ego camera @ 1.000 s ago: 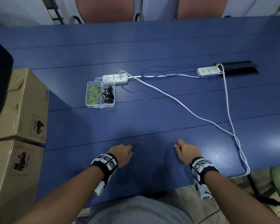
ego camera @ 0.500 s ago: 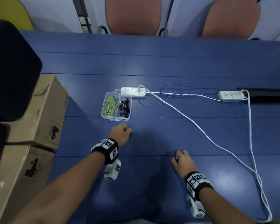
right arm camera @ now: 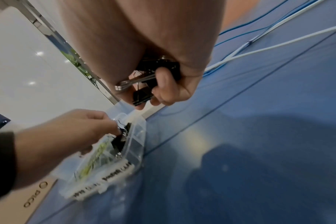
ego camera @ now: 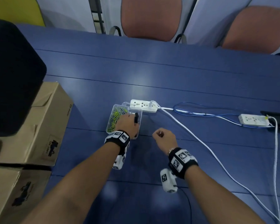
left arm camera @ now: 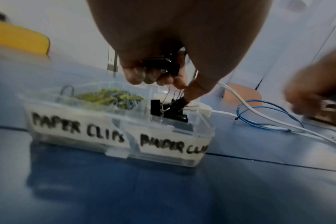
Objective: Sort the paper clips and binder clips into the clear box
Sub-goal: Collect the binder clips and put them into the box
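Observation:
The clear box stands on the blue table, with yellow-green paper clips in its left compartment. Its labels read PAPER CLIPS and BINDER CLIPS in the left wrist view, on the front of the box. My left hand hovers over the right compartment, curled round black binder clips, with one clip pinched at the fingertips just above those lying inside. My right hand is a fist right of the box, gripping several black binder clips.
A white power strip lies right behind the box. Its white cable runs across the table to the right, beside a blue cable and a second strip. Cardboard boxes stand at the left, chairs behind the table.
Both hands left the near table edge and moved forward. The left hand went up to the box and now sits over the binder clip compartment; the right hand lifted and came up beside the box.

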Demonstrator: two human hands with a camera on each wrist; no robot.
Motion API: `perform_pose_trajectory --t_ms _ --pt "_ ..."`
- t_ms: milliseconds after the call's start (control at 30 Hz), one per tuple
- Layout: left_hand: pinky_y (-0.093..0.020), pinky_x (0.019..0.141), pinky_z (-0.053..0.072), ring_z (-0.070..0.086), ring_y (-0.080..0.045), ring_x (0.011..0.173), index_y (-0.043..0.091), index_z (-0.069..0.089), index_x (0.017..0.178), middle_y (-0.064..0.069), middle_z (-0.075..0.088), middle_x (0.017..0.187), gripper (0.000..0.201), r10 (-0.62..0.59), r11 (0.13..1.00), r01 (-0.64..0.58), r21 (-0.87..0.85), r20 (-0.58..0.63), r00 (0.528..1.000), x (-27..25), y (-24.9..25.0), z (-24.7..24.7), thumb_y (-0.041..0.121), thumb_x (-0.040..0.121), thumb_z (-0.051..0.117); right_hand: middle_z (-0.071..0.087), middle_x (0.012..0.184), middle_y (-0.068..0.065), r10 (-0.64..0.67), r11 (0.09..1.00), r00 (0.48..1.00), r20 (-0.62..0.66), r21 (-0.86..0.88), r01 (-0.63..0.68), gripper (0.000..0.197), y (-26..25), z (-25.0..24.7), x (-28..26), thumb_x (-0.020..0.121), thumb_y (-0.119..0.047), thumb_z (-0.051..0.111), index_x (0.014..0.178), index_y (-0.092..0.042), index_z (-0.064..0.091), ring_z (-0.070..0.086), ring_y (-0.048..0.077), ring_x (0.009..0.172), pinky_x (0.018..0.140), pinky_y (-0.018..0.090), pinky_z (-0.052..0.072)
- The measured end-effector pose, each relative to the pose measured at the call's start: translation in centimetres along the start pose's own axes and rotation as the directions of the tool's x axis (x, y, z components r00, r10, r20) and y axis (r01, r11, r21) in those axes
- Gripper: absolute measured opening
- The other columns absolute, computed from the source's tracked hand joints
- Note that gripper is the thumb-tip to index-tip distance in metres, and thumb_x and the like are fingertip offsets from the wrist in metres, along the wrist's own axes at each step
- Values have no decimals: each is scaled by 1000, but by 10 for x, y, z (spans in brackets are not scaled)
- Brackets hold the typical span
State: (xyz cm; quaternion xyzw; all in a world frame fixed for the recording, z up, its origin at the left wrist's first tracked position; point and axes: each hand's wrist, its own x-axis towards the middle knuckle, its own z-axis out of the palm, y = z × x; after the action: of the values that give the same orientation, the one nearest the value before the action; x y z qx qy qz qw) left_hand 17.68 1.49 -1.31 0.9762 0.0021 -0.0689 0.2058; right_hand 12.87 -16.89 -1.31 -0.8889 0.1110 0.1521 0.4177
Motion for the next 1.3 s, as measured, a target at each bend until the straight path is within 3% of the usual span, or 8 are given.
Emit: perform_pose_trajectory --t_ms 133,267,467,600,700,867,1033,1300 --pt "-39 80 45 49 -27 89 16 51 88 -7 55 96 17 24 993 -27 -111 -29 999 5 -8 21 27 81 63 69 73 -1 15 998 1000 -19 55 -14 15 -34 6 50 83 -26 62 77 -13 68 61 15 72 68 24 44" --pt "-35 81 42 44 -21 90 15 53 99 -6 54 101 30 27 959 -39 -281 -45 999 2 -18 24 22 76 71 58 59 -2 30 999 999 -12 24 -29 30 -63 16 91 87 -35 58 66 -13 60 51 15 58 55 26 35" --pt "-30 82 51 61 -18 92 18 56 109 -1 66 104 31 30 869 -16 -494 20 999 -13 -23 12 15 80 66 54 67 5 92 982 995 26 163 -95 19 -87 43 128 81 -26 52 65 -16 51 50 25 71 69 38 45" --pt "-28 77 48 60 -17 87 18 58 108 -1 66 101 30 41 882 -24 -471 26 999 -19 -27 10 13 79 62 63 101 17 -83 997 997 -5 -2 83 27 -95 64 132 95 -24 41 93 -5 60 55 30 93 89 42 45" --pt "-25 68 43 55 -15 77 16 61 97 1 64 90 18 98 882 -80 -464 14 995 -20 -24 7 10 80 60 53 109 12 -249 965 968 30 -72 251 22 -92 80 126 98 -23 40 100 -8 56 52 24 92 89 35 43" --pt "-25 75 40 52 -16 85 13 63 79 1 63 86 7 78 917 -107 -383 -89 993 -19 -41 15 8 79 58 48 103 9 -490 832 868 74 -258 492 17 -77 93 127 97 -25 46 100 -10 54 51 25 87 84 40 47" --pt "-28 74 42 48 -15 85 15 59 76 2 59 82 7 63 935 -106 -338 -136 989 -21 -50 15 9 78 57 49 104 8 -586 702 806 85 -444 557 30 -65 99 117 96 -42 42 105 -15 52 48 25 90 80 40 46" --pt "-28 68 42 48 -16 79 14 57 71 3 57 77 11 16 944 -94 -317 -241 970 -23 -55 7 10 80 58 53 118 7 -616 703 787 27 -432 565 32 -53 103 101 93 -36 48 116 -16 57 48 25 105 93 40 42"
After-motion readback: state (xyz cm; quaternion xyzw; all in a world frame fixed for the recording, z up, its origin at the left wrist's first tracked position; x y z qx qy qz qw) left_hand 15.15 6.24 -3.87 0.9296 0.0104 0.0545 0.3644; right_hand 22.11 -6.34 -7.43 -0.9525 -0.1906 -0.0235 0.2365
